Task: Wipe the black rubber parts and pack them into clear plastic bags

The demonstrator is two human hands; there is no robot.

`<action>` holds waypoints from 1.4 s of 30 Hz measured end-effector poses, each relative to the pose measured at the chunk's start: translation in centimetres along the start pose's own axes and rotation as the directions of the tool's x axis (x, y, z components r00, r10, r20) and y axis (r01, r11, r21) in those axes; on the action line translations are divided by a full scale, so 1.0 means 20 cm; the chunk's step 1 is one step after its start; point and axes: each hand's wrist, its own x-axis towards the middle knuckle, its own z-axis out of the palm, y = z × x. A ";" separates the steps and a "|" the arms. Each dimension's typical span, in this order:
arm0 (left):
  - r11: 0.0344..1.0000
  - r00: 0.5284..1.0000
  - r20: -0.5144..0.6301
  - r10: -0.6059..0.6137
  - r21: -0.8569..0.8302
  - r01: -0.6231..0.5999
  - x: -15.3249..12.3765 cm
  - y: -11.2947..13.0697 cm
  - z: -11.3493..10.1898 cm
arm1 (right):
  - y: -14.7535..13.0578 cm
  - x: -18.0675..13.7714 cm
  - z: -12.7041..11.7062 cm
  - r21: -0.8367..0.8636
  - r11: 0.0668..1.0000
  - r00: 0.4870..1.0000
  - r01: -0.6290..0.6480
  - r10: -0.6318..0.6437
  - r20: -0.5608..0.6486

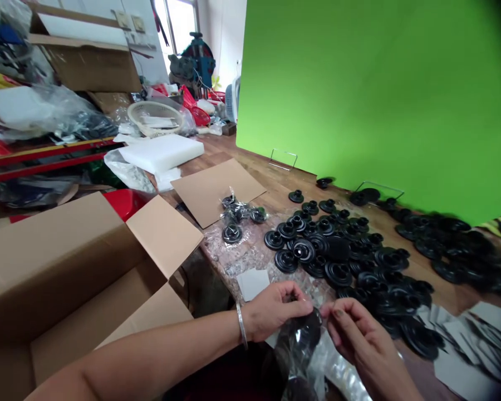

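Low in the middle, my left hand [278,309] pinches the top edge of a clear plastic bag [300,341] between thumb and forefinger. Dark round shapes show through the film, and the bag hangs toward my lap. At the bag's right edge, the thumb and forefinger of my right hand [361,340] are closed in a pinch. More crinkled clear plastic [346,380] lies below that hand. Just beyond my hands is a heap of black flanged round parts [304,250]. Several similar bagged black parts [232,234] lie farther left on the table.
An open cardboard box [67,250] stands at left, beside the wooden table [271,186]. White cards [254,284] lie by my left wrist, with more cards [463,340] at right. A cardboard sheet [219,189] and white foam [162,151] sit farther back. A green board [359,83] stands behind.
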 end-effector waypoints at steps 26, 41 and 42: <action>0.445 0.654 -0.268 0.708 0.887 -0.119 0.24 0.59 -0.49 | 0.07 0.08 -0.04 -0.285 0.900 0.934 0.329 -0.356 -0.045; 0.945 0.996 -0.086 0.037 0.328 -0.007 -0.04 0.08 0.10 | -0.01 -0.01 0.14 -0.220 0.888 0.895 0.404 -0.433 -0.103; 0.940 0.994 -0.106 0.034 0.342 0.004 -0.03 0.08 0.08 | 0.00 -0.01 0.12 -0.211 0.902 0.907 0.376 -0.405 -0.115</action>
